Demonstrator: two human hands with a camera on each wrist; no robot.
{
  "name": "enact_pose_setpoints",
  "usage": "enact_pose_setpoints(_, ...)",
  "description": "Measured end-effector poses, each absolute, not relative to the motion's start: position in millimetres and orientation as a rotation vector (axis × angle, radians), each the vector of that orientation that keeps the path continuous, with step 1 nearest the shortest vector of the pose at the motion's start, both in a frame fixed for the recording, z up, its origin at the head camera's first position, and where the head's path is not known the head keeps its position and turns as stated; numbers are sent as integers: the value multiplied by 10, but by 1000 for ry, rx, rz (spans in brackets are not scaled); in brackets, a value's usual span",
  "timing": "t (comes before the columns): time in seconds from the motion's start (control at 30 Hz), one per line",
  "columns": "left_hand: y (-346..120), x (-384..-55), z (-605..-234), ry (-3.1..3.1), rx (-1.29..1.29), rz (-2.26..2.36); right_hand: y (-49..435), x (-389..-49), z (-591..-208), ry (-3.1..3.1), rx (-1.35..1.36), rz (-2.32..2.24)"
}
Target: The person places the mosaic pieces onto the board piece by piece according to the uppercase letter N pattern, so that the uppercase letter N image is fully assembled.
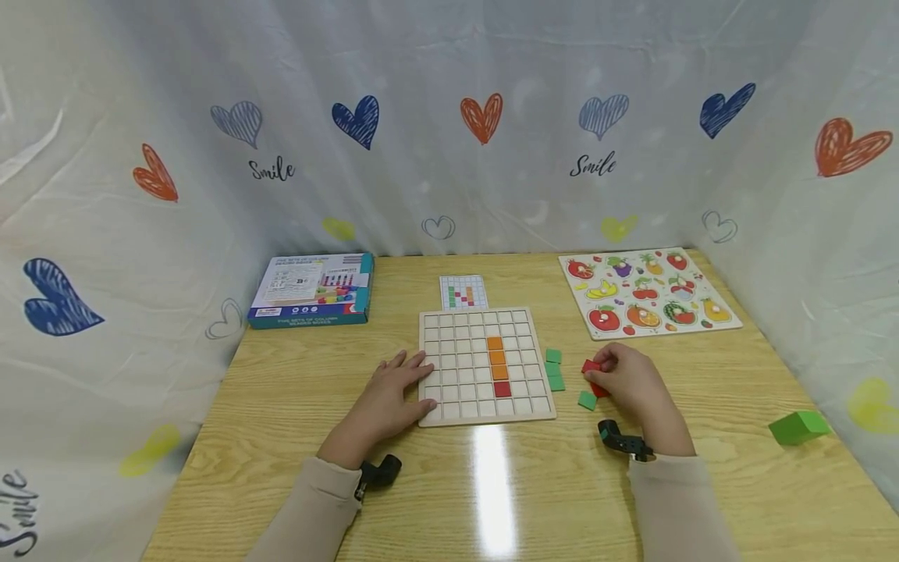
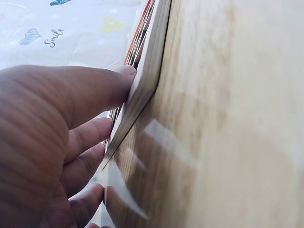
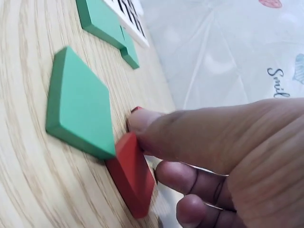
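My left hand rests with spread fingers on the left edge of a wooden grid board; its thumb touches the board's rim. On the board, several orange tiles form a column above one red tile. To the right, my right hand pinches a red square tile between thumb and forefinger, mostly hidden by the thumb in the right wrist view. Beneath that hand lies another red tile, touching a loose green tile. More green tiles lie beside the board's right edge.
Behind the board lies a small pattern card. A boxed toy set stands back left, a fruit puzzle board lies back right, and a green block sits at far right. A white curtain encloses the table.
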State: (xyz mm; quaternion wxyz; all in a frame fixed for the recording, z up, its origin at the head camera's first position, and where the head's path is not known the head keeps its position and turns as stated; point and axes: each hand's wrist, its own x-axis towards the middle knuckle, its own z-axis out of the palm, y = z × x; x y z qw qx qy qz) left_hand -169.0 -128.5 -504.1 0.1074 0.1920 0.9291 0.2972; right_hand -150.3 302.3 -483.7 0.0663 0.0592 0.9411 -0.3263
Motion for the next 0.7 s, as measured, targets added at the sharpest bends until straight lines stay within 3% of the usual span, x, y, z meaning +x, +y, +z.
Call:
enact_pose_setpoints(0.37,-1289,-1693,-5047,2731,563,890,2890,-1482,-4802,2834,188,-1119)
enact_pose_setpoints(0.7,-1288,-1692,-5041,2726,571,894,2348,-1575,-4681,2824,-35,-1232)
